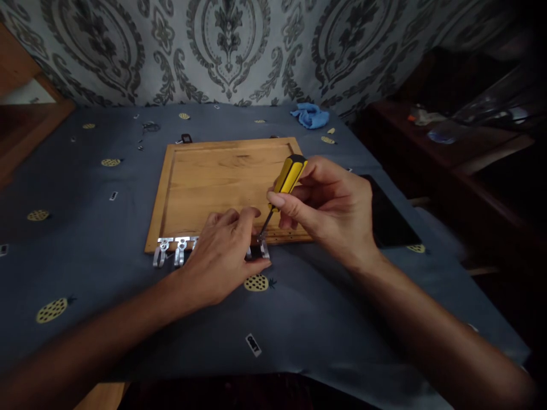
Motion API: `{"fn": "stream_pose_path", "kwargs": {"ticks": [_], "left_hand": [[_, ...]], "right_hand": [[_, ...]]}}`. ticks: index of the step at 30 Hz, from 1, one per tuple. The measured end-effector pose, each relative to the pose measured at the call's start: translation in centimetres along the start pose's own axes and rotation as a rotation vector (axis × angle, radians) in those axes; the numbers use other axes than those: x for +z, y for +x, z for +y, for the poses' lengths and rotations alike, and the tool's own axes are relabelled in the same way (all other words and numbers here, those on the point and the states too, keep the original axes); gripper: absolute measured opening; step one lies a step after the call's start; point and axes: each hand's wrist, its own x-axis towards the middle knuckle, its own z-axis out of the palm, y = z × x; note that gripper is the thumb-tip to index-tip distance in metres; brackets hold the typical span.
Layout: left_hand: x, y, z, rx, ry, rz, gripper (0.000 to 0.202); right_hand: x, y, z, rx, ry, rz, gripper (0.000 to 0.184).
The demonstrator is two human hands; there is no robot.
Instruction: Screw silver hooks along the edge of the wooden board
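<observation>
A wooden board [213,182] lies on a blue cloth printed with pineapples. Several metal hooks [171,250] line its near edge. My right hand [333,210] is closed round a yellow and black screwdriver [288,176], whose tip points down at a hook [264,247] on the board's near edge. My left hand [226,250] rests over the hooks beside that tip, its fingers curled and pressed down on the hook by the tip. The screw itself is hidden by my fingers.
A crumpled blue rag [311,115] lies at the back right of the cloth [85,239]. Small metal parts [147,128] lie scattered at the back left. A dark flat object [388,219] sits right of the board. Dark wooden furniture [448,148] stands at the right.
</observation>
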Motion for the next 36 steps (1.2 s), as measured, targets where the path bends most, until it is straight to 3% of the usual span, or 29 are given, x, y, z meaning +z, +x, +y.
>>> {"fn": "stream_pose_path", "kwargs": {"ticks": [7, 14, 31, 36], "left_hand": [[0.0, -0.1, 0.0, -0.005, -0.003, 0.016, 0.059], [0.0, -0.2, -0.1, 0.008, 0.000, 0.014, 0.059], [0.1, -0.1, -0.1, 0.018, 0.004, 0.027, 0.061], [0.1, -0.1, -0.1, 0.013, 0.011, 0.022, 0.057]], "right_hand": [[0.0, -0.3, 0.4, 0.010, -0.001, 0.080, 0.042], [-0.2, -0.4, -0.6, -0.058, -0.014, 0.203, 0.039], [0.1, -0.6, -0.1, 0.008, 0.080, 0.094, 0.037], [-0.6, -0.5, -0.7, 0.033, 0.032, -0.037, 0.029]]}}
